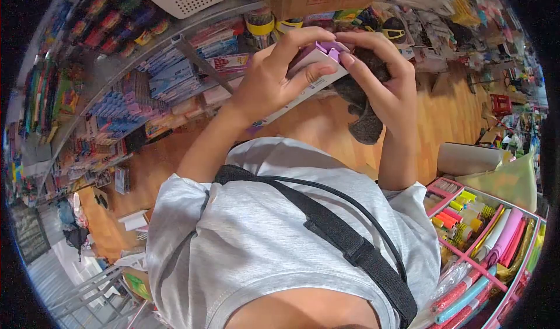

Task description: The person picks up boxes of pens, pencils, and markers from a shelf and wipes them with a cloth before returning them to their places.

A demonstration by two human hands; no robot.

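Both hands are up in front of the chest, and between them sits a flat pack, white card with a purple end. The left hand is closed round the pack's lower part, thumb laid across its face. The right hand pinches the purple end with its fingertips, and a grey cloth is bunched in that same palm, its tail hanging down.

As for progress, my read is mid-job: the pack is off the shelves and held clear of everything, above the wooden floor, with the fingers working at the top end. Whether that end is opened or only being rubbed, I cannot tell. The pack is not yet set down anywhere, and the cloth is not put away.

The pack's long axis runs on a slant, from low on the left beside the left wrist up to the right. The purple end points up and away from the body, the white face turned toward the camera
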